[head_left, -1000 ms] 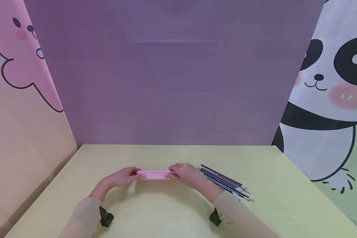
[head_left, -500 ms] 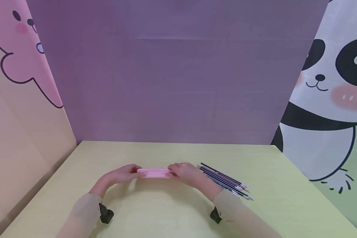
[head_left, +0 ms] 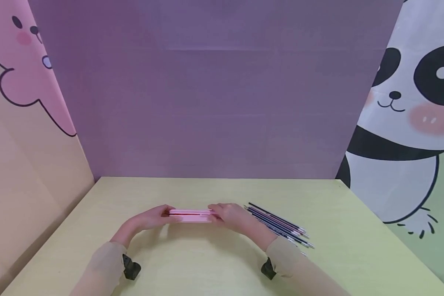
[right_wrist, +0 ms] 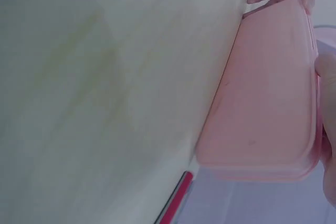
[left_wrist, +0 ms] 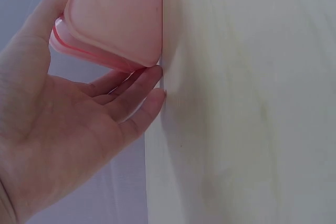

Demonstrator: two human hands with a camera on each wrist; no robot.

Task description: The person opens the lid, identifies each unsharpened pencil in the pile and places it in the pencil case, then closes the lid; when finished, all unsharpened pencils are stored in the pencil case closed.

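A pink plastic pencil case (head_left: 192,219) sits lengthwise across the middle of the table, and a thin red gap runs along the seam under its lid. At its left end my left hand (head_left: 153,217) grips it; in the left wrist view the thumb is at the lid edge and the fingertips (left_wrist: 153,72) reach the case's lower corner. The right end is held by my right hand (head_left: 232,216), whose thumb (right_wrist: 326,66) lies at the lid seam in the right wrist view. What the case contains is hidden.
Several dark-striped pencils (head_left: 277,224) lie in a loose bundle right of the case, partly behind the right forearm. A purple backdrop (head_left: 214,102) rises from the table's (head_left: 192,263) far edge, with printed walls on both sides.
A red gap now shows along the lid seam of the pencil case, where it looked closed before. Both hands keep their places at its ends; the head view shifted slightly.
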